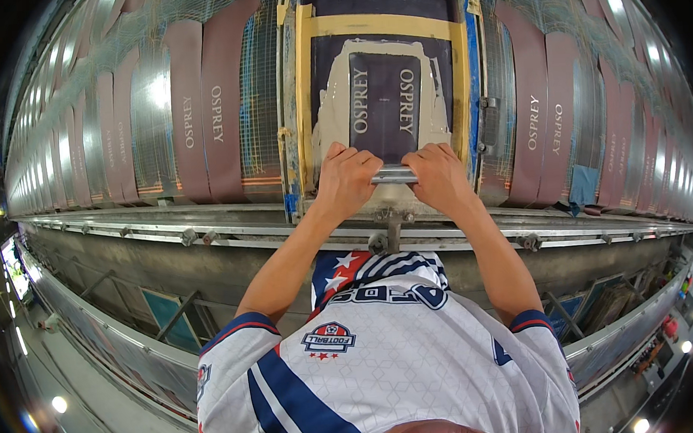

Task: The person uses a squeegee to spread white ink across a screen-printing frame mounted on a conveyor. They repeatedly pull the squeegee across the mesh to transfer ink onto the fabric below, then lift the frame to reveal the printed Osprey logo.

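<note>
My left hand (347,175) and my right hand (441,176) are closed round the two ends of a squeegee with a metal holder (394,175). The squeegee lies across the near end of a printing screen (330,75), and its blade is hidden under my fingers. Thick beige ink (332,106) coats the screen's mesh in an uneven U shape around a dark middle panel (385,107) with pale lettering at both sides. Yellow tape (382,25) lines the frame, with blue tape (473,58) along its right edge.
Maroon printed fabric pieces (189,107) lie in rows on the long table to the left, and more maroon pieces (528,102) to the right. Metal rails (244,223) run along the table's near edge. A small blue cloth (583,186) hangs at the right edge.
</note>
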Available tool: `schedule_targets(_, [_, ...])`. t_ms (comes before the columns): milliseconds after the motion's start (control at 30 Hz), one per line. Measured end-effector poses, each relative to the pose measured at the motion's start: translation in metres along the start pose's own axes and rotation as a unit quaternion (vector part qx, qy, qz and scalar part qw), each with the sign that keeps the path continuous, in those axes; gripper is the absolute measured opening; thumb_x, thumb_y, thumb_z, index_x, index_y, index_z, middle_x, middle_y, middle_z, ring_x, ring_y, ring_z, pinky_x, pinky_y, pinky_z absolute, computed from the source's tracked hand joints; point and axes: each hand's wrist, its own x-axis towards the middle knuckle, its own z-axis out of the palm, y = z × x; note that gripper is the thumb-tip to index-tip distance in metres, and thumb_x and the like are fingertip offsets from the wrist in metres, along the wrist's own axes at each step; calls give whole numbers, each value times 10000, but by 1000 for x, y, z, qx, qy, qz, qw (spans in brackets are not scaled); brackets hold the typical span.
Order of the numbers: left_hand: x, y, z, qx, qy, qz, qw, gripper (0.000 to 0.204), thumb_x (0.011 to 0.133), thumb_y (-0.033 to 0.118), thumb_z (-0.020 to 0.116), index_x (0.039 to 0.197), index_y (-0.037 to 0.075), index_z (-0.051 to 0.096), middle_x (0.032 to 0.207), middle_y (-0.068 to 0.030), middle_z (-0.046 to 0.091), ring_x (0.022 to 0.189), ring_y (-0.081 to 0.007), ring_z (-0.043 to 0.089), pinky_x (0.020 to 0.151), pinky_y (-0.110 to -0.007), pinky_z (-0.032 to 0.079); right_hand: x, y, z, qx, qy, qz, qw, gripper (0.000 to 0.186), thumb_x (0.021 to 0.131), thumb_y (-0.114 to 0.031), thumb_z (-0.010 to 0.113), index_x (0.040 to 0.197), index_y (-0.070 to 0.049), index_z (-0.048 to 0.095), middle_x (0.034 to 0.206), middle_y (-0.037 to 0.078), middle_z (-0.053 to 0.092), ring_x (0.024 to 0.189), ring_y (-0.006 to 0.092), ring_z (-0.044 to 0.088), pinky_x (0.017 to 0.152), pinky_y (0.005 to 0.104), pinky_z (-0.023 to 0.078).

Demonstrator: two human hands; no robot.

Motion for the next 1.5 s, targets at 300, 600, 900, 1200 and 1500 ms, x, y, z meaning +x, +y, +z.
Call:
schedule_targets(300, [130, -59, -21, 131, -23, 38, 990, 100, 731, 201, 751, 817, 173, 708, 786, -51, 709, 803, -262, 678, 800, -419, 425, 113, 69, -50, -62, -74, 48, 994, 177, 820, -178, 732, 952, -74, 674, 854, 169, 694, 869, 387, 665, 764, 477, 522])
schedule_targets(600, [208, -96, -34, 79, -46, 2, 996, 196, 715, 267, 820, 789, 131, 699, 703, -60, 670, 720, -304, 644, 827, -416, 445, 190, 105, -71, -20, -143, 147, 979, 231, 796, -198, 732, 999, -91, 704, 909, 156, 734, 876, 350, 711, 783, 459, 565])
schedule_targets(900, [104, -50, -17, 40, -19, 8, 999, 178, 663, 148, 802, 794, 114, 685, 734, -57, 676, 722, -296, 629, 764, -413, 444, 103, 58, -32, -85, -125, 44, 988, 212, 749, -174, 736, 926, -74, 673, 869, 156, 718, 884, 360, 701, 791, 469, 547])
schedule_targets(1200, [-7, 11, -4, 87, 48, 13, 995, 325, 659, 133, 811, 963, 120, 696, 872, -29, 678, 838, -235, 643, 831, -402, 418, -1, 47, -31, 59, 142, 71, 986, 506, 817, -379, 794, 1185, -54, 670, 1043, 196, 705, 1056, 382, 640, 918, 466, 503])
schedule_targets(1500, [-11, 10, -4, 142, 9, 27, 989, 287, 648, 108, 761, 927, 141, 700, 894, 0, 637, 933, -209, 608, 881, -378, 409, 9, 153, -23, 106, 276, 392, 871, 348, 968, -379, 653, 982, -34, 696, 895, 144, 694, 855, 300, 649, 766, 430, 481])
